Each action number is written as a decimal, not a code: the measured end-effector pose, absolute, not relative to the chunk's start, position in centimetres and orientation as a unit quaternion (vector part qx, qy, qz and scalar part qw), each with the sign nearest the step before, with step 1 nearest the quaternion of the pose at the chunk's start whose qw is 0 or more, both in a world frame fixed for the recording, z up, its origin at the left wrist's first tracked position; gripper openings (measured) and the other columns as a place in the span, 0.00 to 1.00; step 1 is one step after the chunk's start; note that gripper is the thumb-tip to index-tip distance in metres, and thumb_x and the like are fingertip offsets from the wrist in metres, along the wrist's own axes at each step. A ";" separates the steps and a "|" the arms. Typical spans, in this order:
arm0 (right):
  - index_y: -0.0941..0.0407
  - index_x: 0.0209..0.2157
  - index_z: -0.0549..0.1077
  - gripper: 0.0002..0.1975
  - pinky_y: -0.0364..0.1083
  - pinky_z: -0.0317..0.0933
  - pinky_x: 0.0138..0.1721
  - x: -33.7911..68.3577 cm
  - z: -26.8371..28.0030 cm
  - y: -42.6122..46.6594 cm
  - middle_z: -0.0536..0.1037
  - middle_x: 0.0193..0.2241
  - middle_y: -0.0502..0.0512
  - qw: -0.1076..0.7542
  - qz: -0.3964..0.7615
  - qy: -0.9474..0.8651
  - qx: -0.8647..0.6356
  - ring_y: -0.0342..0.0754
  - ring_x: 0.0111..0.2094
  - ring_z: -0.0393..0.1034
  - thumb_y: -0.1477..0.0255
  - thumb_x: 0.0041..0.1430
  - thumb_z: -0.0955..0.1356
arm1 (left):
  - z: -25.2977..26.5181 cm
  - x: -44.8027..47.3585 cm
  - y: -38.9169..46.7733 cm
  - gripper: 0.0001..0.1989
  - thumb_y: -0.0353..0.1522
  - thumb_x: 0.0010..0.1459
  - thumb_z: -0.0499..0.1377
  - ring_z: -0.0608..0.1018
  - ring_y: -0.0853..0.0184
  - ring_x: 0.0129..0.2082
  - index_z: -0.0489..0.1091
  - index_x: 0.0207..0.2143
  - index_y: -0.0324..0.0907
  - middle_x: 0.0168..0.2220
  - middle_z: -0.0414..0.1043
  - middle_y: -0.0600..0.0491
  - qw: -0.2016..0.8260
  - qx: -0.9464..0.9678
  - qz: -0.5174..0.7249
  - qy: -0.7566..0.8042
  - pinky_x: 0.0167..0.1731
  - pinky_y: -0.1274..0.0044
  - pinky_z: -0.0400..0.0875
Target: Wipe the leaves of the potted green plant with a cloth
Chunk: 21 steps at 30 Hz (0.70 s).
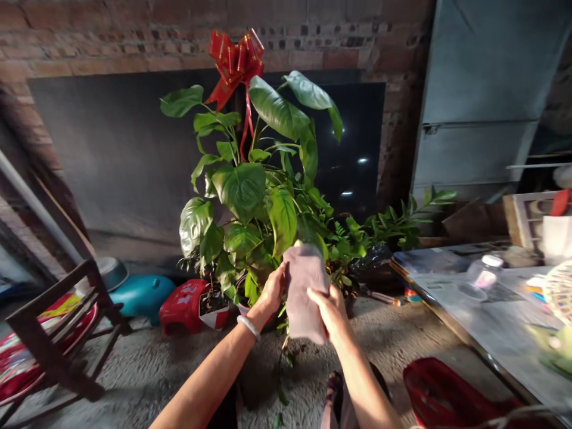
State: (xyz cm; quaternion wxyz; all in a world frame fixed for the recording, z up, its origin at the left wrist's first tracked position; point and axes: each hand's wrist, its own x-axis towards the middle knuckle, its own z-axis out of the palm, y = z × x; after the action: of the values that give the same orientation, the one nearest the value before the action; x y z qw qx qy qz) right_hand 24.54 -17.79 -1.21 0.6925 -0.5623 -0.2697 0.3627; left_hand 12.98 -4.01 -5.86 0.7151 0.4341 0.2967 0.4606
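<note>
Left hand and right hand pinch a mauve cloth. Beyond, a red-bowed plant stands left of the worktop's edge.

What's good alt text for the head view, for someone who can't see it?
A person's left hand and right hand hold what looks like a folded grayish-pink cloth before a large leafy plant with a red bow. Behind are a dark panel and brick wall; a cluttered table stands at right.
</note>
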 end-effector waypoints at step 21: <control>0.50 0.33 0.82 0.19 0.57 0.73 0.46 24.6 -9.4 -24.0 0.87 0.34 0.56 0.584 0.423 -0.220 -0.657 0.62 0.40 0.81 0.55 0.42 0.80 | -13.8 4.4 -5.6 0.18 0.39 0.51 0.76 0.83 0.44 0.55 0.84 0.42 0.39 0.49 0.85 0.38 0.627 0.396 0.457 0.491 0.55 0.57 0.78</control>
State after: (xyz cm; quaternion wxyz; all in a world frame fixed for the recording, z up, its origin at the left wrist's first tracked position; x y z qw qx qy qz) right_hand 24.56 -24.03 -9.41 0.5837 -0.6574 -0.2196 0.4230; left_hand 4.44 -5.62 -13.77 0.6268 0.3963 0.4907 0.4574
